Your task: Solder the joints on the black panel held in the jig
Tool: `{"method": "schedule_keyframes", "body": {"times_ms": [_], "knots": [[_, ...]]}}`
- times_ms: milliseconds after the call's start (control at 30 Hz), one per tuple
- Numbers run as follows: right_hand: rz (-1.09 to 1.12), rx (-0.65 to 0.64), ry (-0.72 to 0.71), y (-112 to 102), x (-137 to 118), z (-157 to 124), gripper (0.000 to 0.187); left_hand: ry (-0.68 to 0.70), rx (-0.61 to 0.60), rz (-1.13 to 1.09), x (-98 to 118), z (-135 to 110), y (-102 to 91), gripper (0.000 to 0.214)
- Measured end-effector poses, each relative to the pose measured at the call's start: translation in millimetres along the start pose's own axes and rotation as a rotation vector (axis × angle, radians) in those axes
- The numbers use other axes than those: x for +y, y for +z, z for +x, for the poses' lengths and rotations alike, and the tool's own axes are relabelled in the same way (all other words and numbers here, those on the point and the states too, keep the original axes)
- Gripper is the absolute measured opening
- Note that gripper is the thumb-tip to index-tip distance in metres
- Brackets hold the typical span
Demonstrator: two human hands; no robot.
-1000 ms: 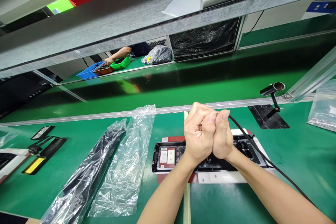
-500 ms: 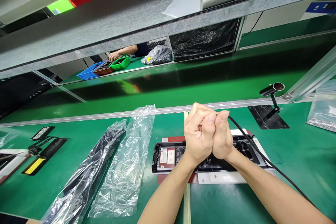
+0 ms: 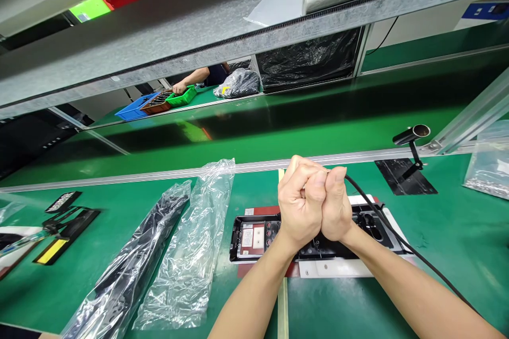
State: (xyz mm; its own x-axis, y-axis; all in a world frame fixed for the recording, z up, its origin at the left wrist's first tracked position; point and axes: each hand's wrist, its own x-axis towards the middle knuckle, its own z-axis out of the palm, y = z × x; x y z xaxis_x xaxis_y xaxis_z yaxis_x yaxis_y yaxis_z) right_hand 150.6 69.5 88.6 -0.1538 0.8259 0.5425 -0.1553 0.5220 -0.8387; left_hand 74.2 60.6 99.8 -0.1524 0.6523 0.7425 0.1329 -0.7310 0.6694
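My left hand (image 3: 301, 204) is closed, its fingers curled and pressed against my right hand (image 3: 337, 206), which is closed too. Both sit together over a long black plastic housing (image 3: 235, 241). A black cable (image 3: 413, 249) comes out from behind my right hand and runs down to the lower right. Whatever the hands grip is hidden by the fingers. The housing rests in a fixture with a white strip (image 3: 338, 269) along its near side and dark red parts (image 3: 260, 211). Its middle is covered by my hands and forearms.
Left of the housing lie a clear plastic bag (image 3: 186, 254) and a bagged black part (image 3: 135, 259). A black tube holder (image 3: 413, 135) stands at right. A metal shelf (image 3: 238, 42) crosses above. Beyond, a co-worker's hand (image 3: 180, 88) is over bins (image 3: 137, 107).
My hands hold the same pose. The co-worker's hand has shifted slightly right, toward the green bin. A bluish, see-through slender thing now shows at the left edge.
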Motion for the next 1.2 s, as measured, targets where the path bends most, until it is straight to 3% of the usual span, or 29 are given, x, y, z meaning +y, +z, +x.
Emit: {"method": "schedule_keyframes", "body": {"times_ms": [1200], "knots": [[-0.007,0.013,-0.008,1.2,-1.3,1.3,0.060,0.001,0.006,-0.027,-3.7,-2.1,0.4,0.023]]}}
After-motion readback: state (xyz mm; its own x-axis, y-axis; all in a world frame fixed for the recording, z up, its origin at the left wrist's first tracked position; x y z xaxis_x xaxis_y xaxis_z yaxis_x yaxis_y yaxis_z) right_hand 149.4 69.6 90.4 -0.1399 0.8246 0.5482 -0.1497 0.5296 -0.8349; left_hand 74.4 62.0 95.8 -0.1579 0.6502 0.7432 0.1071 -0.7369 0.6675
